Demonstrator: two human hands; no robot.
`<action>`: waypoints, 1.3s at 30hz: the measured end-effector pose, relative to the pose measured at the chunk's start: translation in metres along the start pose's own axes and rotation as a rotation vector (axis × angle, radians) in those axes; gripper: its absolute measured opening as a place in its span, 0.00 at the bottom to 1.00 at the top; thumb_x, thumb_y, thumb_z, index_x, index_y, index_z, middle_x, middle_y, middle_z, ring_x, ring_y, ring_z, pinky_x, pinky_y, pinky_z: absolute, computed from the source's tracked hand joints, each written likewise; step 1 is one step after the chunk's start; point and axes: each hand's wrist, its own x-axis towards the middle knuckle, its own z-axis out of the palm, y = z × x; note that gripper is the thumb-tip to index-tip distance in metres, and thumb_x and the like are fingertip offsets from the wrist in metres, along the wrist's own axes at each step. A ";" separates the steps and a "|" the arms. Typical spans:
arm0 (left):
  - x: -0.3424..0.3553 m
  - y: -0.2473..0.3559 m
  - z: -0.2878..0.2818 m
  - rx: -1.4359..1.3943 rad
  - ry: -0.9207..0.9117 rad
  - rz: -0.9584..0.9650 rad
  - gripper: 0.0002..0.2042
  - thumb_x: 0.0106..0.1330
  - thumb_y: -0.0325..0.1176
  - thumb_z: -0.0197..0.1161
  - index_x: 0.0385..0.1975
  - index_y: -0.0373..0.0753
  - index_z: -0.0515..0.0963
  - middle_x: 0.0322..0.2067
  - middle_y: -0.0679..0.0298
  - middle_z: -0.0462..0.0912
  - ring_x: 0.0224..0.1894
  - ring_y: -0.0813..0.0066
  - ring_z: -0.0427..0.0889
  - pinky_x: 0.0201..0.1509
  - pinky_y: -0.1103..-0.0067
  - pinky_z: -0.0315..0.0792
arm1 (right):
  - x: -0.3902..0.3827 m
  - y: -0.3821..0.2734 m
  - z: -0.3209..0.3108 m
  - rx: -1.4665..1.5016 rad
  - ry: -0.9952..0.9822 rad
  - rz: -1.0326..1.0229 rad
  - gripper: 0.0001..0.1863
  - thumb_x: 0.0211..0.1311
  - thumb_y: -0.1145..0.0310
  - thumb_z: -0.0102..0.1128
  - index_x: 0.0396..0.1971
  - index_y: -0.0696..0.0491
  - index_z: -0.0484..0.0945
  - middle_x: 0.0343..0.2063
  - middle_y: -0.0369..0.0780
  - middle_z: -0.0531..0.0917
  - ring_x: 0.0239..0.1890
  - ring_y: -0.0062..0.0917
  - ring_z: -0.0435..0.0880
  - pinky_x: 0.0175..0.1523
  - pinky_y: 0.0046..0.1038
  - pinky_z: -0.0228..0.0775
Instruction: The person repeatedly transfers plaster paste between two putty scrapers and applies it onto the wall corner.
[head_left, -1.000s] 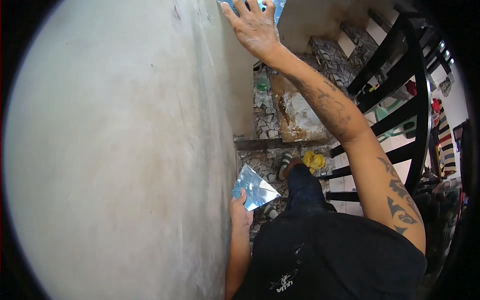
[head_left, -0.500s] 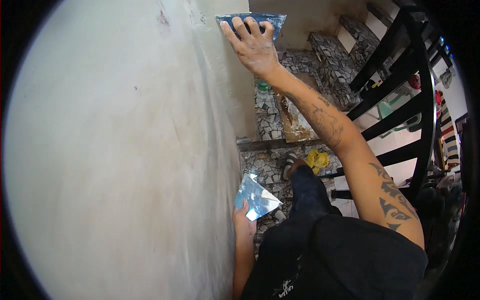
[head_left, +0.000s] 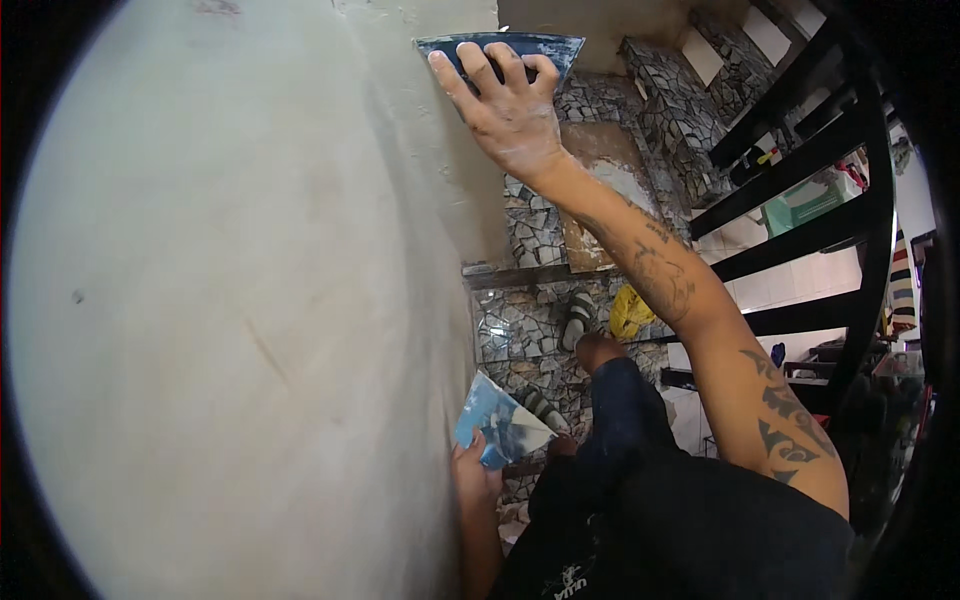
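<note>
My right hand [head_left: 515, 120] reaches up along the wall's edge, its fingers spread over a wide blue putty knife [head_left: 545, 48] whose long edge is smeared with pale filler. That blade is at the corner of the plastered wall [head_left: 250, 230]. Low beside the wall, my left hand [head_left: 478, 468] grips a second blue putty knife [head_left: 492, 408]. Cream filler lies on one side of this lower blade. The handles of both knives are mostly hidden.
Below are stone-patterned steps [head_left: 520, 320] where my sandalled feet [head_left: 575, 318] stand. A filler-stained board [head_left: 592, 240] lies on the landing, near a yellow bag [head_left: 628, 312]. On the right runs a black railing [head_left: 790, 245], with a green chair [head_left: 805, 205] beyond it.
My view has shifted, and the mark on the wall now sits further left. My left hand and its knife appear slightly lower. The right hand still holds its knife at the wall corner.
</note>
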 end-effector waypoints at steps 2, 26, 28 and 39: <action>0.008 -0.004 0.000 -0.009 -0.002 0.019 0.12 0.61 0.26 0.46 0.42 0.28 0.65 0.38 0.56 0.72 0.40 0.67 0.73 0.47 0.73 0.67 | -0.014 0.000 0.010 0.007 0.016 -0.009 0.24 0.43 0.70 0.50 0.46 0.43 0.68 0.40 0.31 0.66 0.45 0.22 0.61 0.45 0.33 0.46; -0.077 0.026 0.136 -0.080 -0.437 0.239 0.15 0.57 0.25 0.46 0.45 0.30 0.63 0.38 0.56 0.72 0.37 0.65 0.77 0.33 0.67 0.76 | -0.090 0.042 -0.308 1.729 -0.417 0.745 0.28 0.38 0.79 0.51 0.48 0.58 0.64 0.47 0.43 0.68 0.51 0.29 0.65 0.57 0.28 0.52; -0.081 0.024 0.146 -0.088 -0.439 0.222 0.15 0.57 0.24 0.46 0.44 0.30 0.63 0.38 0.56 0.73 0.37 0.65 0.77 0.32 0.66 0.76 | -0.090 0.048 -0.310 1.576 -0.437 0.483 0.26 0.37 0.80 0.51 0.45 0.57 0.68 0.46 0.43 0.68 0.49 0.29 0.67 0.55 0.29 0.55; -0.072 0.033 0.143 -0.158 -0.328 0.271 0.15 0.55 0.20 0.47 0.44 0.28 0.63 0.41 0.55 0.71 0.43 0.66 0.72 0.50 0.70 0.67 | -0.137 0.072 -0.269 1.071 -0.996 0.125 0.33 0.33 0.90 0.47 0.46 0.50 0.67 0.45 0.43 0.67 0.51 0.35 0.64 0.57 0.33 0.53</action>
